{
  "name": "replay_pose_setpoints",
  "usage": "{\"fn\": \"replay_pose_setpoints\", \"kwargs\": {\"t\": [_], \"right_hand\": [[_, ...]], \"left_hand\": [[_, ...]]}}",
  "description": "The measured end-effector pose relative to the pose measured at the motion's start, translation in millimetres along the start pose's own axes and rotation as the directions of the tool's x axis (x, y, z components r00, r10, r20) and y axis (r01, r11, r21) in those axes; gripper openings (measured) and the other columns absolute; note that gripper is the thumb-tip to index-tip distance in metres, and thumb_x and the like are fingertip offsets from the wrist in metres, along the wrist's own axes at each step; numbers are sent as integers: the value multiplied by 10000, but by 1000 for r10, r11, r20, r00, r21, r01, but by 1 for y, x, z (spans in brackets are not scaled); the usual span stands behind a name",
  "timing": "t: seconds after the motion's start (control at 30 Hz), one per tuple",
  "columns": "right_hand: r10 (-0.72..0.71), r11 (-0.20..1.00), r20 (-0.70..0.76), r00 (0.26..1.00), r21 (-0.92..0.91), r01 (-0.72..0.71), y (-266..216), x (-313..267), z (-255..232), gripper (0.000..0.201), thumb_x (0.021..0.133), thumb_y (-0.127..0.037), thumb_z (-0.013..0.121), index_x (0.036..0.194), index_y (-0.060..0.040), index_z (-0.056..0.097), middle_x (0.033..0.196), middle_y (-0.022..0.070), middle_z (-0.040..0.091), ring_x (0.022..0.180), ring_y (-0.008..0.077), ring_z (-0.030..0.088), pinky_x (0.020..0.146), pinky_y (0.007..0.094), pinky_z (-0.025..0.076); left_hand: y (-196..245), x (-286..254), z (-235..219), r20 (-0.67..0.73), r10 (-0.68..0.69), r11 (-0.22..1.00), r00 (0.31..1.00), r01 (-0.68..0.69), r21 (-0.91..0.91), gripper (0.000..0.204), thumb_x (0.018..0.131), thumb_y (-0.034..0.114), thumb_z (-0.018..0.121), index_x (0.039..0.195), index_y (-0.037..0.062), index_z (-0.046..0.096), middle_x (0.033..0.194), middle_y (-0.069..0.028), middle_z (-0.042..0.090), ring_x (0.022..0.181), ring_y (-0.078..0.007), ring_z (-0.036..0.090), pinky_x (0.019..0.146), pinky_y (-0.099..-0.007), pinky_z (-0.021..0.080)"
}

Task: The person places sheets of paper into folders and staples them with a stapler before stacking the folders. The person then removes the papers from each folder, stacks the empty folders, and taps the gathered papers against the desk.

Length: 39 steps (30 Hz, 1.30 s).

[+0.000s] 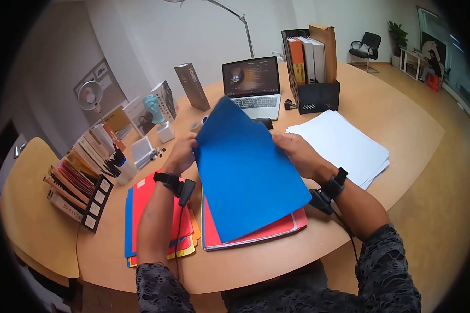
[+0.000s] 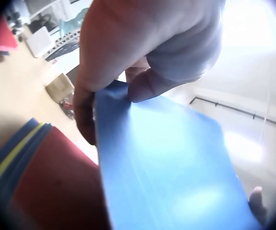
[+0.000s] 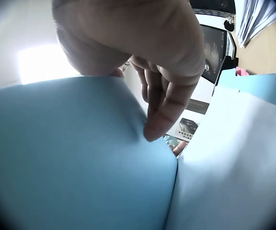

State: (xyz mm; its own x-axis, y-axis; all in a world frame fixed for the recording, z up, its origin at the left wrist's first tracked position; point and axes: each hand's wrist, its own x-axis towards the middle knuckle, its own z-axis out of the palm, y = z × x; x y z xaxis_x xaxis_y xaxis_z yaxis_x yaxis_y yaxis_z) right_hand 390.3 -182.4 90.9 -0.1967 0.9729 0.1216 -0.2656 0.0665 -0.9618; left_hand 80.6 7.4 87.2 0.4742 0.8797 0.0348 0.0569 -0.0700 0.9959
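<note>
A blue folder is held up at a tilt between both hands. My left hand pinches its left edge, and the left wrist view shows thumb and fingers on either side of a corner of the blue cover. On the opposite edge, my right hand grips the folder, fingertips bent over the cover in the right wrist view. There the folder stands parted, with a pale inner face beside the cover. Under it lies a red folder with sheet edges showing, partly hidden by the blue one.
Red, blue and yellow folders lie stacked at left, and white paper at right. Behind stand a laptop, a black file holder with binders, and a dark box. Books and a pen cup line the left.
</note>
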Motion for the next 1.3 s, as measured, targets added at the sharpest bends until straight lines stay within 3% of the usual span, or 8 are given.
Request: {"fn": "replay_pose_setpoints", "kwargs": {"t": [0.2,0.3,0.8,0.93,1.03,1.1,1.2,1.3], "right_hand": [[-76,939,-268,960,-344,-22,7,13,-27,417,971,-307,573,1215,29,537,1095,120,614,1008,182,593,816,338,524],[-128,839,-305,944,-541,-62,16,16,-33,698,886,-370,671,1341,106,439,1157,224,597,1057,262,608,856,360,519],[121,974,-82,989,-180,-134,16,9,-12,519,879,-175,693,1273,92,488,1113,153,604,948,197,620,810,321,518],[104,976,-72,992,-184,-116,15,7,-8,403,878,-134,676,1190,85,545,1008,110,637,872,158,632,782,271,510],[68,939,-39,997,-335,-78,6,4,-22,253,883,-109,645,1073,56,612,880,56,645,790,118,612,729,236,488],[-9,904,-149,989,-423,-55,-6,1,-38,142,883,-92,616,967,19,643,811,26,631,725,91,575,683,222,461],[-174,870,-269,947,-492,20,-31,-4,-80,87,884,-88,593,833,-26,627,755,-6,585,669,81,519,597,232,417],[-196,906,-467,862,-424,-23,-64,-30,-123,63,888,-77,586,897,-24,620,753,1,573,665,98,536,554,244,421]], "left_hand": [[-8,-16,-32,-212,104,904,972,-181,-387,212,900,66,466,1072,24,582,999,-61,589,974,-206,571,902,-407,489],[-18,-58,-14,-250,641,633,726,-684,-363,291,967,298,591,991,8,584,958,-65,591,930,-181,602,867,-263,485],[17,-108,-61,-318,647,629,693,-721,-291,306,965,336,578,975,31,601,959,-59,607,885,-169,599,796,-278,500],[53,-103,-73,-320,651,635,688,-725,-268,312,964,347,575,971,37,606,960,-57,612,873,-165,598,776,-283,504],[249,22,-150,-320,649,645,691,-722,-250,315,964,355,572,967,42,609,960,-56,615,863,-162,597,761,-286,507],[59,-142,-114,-321,646,653,693,-719,-237,318,963,361,570,965,45,611,960,-55,618,857,-160,597,751,-288,510],[70,-150,-139,-320,640,662,699,-712,-233,322,963,369,568,962,50,615,960,-53,621,847,-157,596,736,-292,513],[60,-176,-282,-518,447,893,729,-398,210,274,938,317,549,894,53,608,862,-30,624,755,-154,602,643,-293,500]]}}
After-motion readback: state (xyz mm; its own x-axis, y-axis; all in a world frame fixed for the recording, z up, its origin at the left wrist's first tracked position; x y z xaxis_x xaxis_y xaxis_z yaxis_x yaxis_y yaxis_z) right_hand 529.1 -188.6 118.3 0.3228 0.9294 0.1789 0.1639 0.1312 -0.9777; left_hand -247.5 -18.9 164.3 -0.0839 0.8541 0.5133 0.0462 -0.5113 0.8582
